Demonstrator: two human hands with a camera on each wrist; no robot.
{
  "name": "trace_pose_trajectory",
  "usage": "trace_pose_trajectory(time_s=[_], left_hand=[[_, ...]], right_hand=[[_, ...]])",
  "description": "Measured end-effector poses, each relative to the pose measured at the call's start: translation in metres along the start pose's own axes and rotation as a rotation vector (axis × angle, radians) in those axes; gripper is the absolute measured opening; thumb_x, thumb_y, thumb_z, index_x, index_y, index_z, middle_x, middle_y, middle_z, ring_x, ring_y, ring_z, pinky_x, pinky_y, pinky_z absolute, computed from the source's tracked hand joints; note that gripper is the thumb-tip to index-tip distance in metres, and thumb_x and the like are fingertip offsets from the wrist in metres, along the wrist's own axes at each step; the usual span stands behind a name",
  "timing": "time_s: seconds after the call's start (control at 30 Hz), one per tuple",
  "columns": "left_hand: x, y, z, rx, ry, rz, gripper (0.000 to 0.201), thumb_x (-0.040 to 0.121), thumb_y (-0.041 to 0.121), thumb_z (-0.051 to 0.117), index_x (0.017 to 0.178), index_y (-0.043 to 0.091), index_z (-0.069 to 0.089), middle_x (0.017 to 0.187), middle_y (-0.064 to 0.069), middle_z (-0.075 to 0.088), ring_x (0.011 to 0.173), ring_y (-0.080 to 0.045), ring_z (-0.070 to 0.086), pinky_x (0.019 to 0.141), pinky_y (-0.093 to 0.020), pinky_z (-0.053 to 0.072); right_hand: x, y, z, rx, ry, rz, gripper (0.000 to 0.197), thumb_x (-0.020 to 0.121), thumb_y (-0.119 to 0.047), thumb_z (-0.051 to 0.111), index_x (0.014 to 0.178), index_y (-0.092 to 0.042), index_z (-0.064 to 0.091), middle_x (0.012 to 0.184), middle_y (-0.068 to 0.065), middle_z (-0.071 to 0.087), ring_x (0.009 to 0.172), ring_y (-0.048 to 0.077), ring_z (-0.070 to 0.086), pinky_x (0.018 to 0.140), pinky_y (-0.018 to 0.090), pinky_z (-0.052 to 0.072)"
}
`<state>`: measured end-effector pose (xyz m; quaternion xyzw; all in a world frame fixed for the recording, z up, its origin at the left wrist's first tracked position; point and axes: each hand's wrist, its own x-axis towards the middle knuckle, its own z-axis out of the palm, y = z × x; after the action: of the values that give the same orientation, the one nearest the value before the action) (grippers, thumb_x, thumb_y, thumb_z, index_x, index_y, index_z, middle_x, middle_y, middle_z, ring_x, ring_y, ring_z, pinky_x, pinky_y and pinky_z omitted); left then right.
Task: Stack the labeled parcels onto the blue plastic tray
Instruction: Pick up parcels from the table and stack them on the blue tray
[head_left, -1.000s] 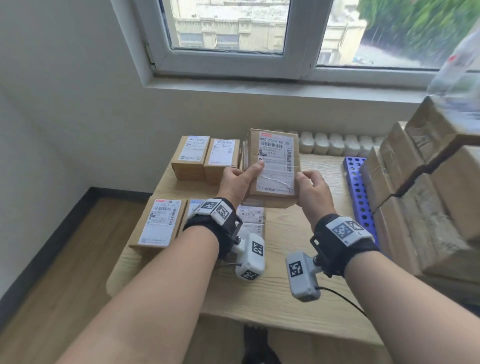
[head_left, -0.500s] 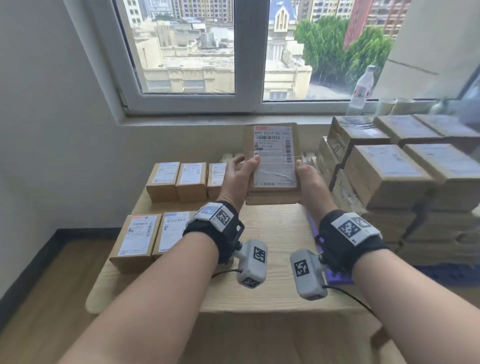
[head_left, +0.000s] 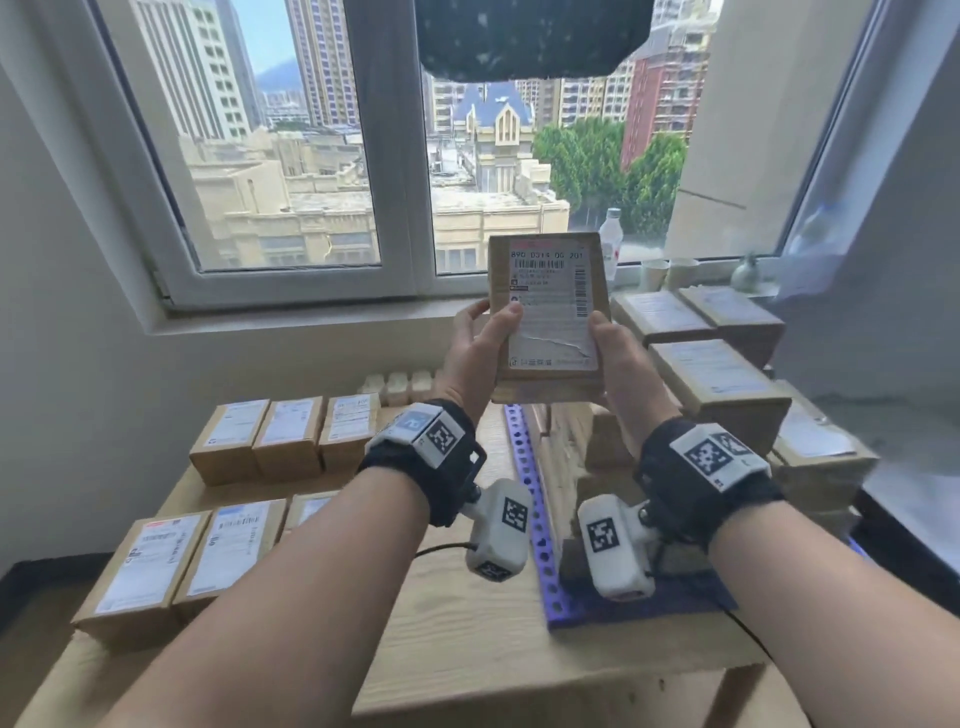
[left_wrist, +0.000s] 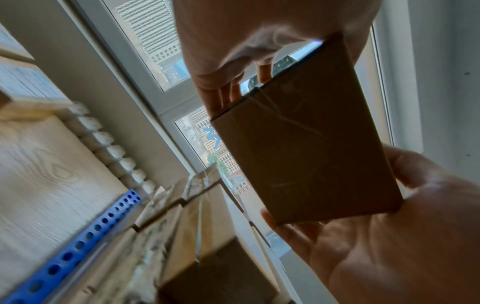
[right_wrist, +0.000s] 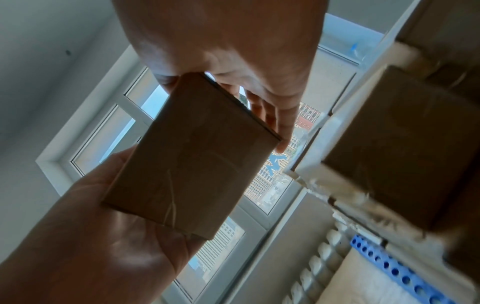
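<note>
Both hands hold one brown cardboard parcel (head_left: 548, 312) up in front of the window, its white barcode label facing me. My left hand (head_left: 475, 348) grips its left edge, thumb on the label. My right hand (head_left: 618, 358) grips the right edge. The wrist views show the parcel's plain underside (left_wrist: 303, 148) (right_wrist: 192, 156) with fingers curled round its sides. The blue perforated tray (head_left: 524, 499) lies on the table's right half, below the parcel. A tall stack of labeled parcels (head_left: 717, 374) stands on the tray, just right of the held parcel.
Three labeled parcels (head_left: 291, 436) sit in a row at the back left of the wooden table (head_left: 441, 623), and others (head_left: 182, 561) lie at the front left. A bottle (head_left: 612, 244) and paper cups (head_left: 667, 273) stand on the windowsill.
Both hands have lifted the parcel higher and carried it right, from over the table's middle to beside the top of the stack. The head view has tilted up.
</note>
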<state>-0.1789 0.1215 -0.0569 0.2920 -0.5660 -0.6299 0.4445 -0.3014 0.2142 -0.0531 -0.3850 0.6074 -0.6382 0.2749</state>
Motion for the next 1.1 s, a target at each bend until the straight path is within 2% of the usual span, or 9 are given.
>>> trace_pose_trajectory(time_s=[0.17,0.33,0.5,0.57,0.63,0.7,0.8,0.93,1.1], left_hand=[[0.013,-0.006,0.078,-0.024,-0.01,0.003,0.052,0.097,0.029,0.057,0.139,0.005,0.038,0.108,-0.013,0.067,0.085,-0.021,0.069,0.07,-0.031,0.061],[0.032,-0.011,0.162,-0.027,-0.021,0.033,0.064,0.09,0.042,0.06,0.139,0.006,0.04,0.121,-0.022,0.064,0.093,-0.029,0.07,0.063,-0.031,0.06],[0.053,-0.027,0.245,0.071,-0.079,0.006,0.073,0.085,0.054,0.056,0.138,0.006,0.044,0.123,-0.022,0.063,0.1,-0.031,0.069,0.058,-0.027,0.056],[0.061,-0.036,0.272,0.123,-0.094,0.0,0.075,0.081,0.057,0.054,0.135,0.005,0.049,0.123,-0.021,0.064,0.099,-0.028,0.068,0.062,-0.026,0.055],[0.065,-0.043,0.294,0.22,-0.109,0.024,0.079,0.076,0.062,0.051,0.13,0.004,0.054,0.12,-0.017,0.066,0.099,-0.024,0.068,0.069,-0.025,0.053],[0.068,-0.05,0.308,0.352,-0.122,0.038,0.085,0.071,0.073,0.046,0.123,0.007,0.06,0.114,-0.011,0.07,0.098,-0.021,0.068,0.08,-0.031,0.054],[0.072,-0.064,0.313,0.515,-0.123,0.025,0.087,0.07,0.079,0.037,0.121,0.014,0.064,0.114,-0.003,0.07,0.105,-0.021,0.066,0.097,-0.046,0.049],[0.072,-0.077,0.306,0.766,-0.064,-0.014,0.055,0.098,0.052,0.041,0.132,0.013,0.057,0.131,-0.003,0.061,0.12,-0.02,0.055,0.1,-0.033,0.039],[0.071,-0.095,0.303,0.923,-0.134,-0.074,0.048,0.096,0.026,0.052,0.144,0.019,0.047,0.147,-0.005,0.05,0.131,-0.025,0.049,0.11,-0.039,0.039]], right_hand=[[0.031,-0.002,-0.077,0.068,0.009,-0.033,0.078,0.067,-0.067,0.057,0.125,-0.016,0.057,0.112,0.01,0.07,0.102,0.028,0.068,0.092,0.052,0.053],[0.06,-0.014,-0.161,0.099,-0.038,-0.073,0.068,0.076,-0.05,0.055,0.129,-0.009,0.051,0.106,0.008,0.067,0.093,0.022,0.067,0.071,0.031,0.053],[0.091,-0.015,-0.243,0.103,-0.055,-0.005,0.06,0.081,-0.047,0.054,0.127,-0.01,0.054,0.109,0.016,0.068,0.095,0.032,0.067,0.073,0.037,0.056],[0.099,-0.012,-0.272,0.09,-0.042,0.009,0.046,0.087,-0.043,0.054,0.123,-0.015,0.054,0.113,0.017,0.068,0.1,0.034,0.068,0.082,0.044,0.058],[0.105,-0.007,-0.299,0.109,-0.041,0.038,0.026,0.097,-0.034,0.051,0.118,-0.019,0.054,0.109,0.015,0.069,0.088,0.026,0.072,0.071,0.04,0.061],[0.11,0.001,-0.32,0.102,-0.025,0.078,0.03,0.099,-0.031,0.048,0.122,-0.013,0.055,0.102,0.012,0.07,0.073,0.017,0.072,0.055,0.028,0.057],[0.115,0.02,-0.339,0.049,0.009,0.122,0.037,0.097,-0.035,0.05,0.124,-0.011,0.056,0.105,0.011,0.07,0.074,0.018,0.07,0.052,0.025,0.054],[0.12,0.05,-0.346,0.005,0.024,0.216,0.047,0.09,-0.045,0.054,0.122,-0.011,0.058,0.107,0.01,0.07,0.088,0.023,0.068,0.062,0.028,0.053],[0.124,0.082,-0.343,-0.088,0.061,0.291,0.067,0.064,-0.058,0.058,0.114,-0.013,0.064,0.11,0.008,0.069,0.105,0.029,0.065,0.1,0.049,0.048]])
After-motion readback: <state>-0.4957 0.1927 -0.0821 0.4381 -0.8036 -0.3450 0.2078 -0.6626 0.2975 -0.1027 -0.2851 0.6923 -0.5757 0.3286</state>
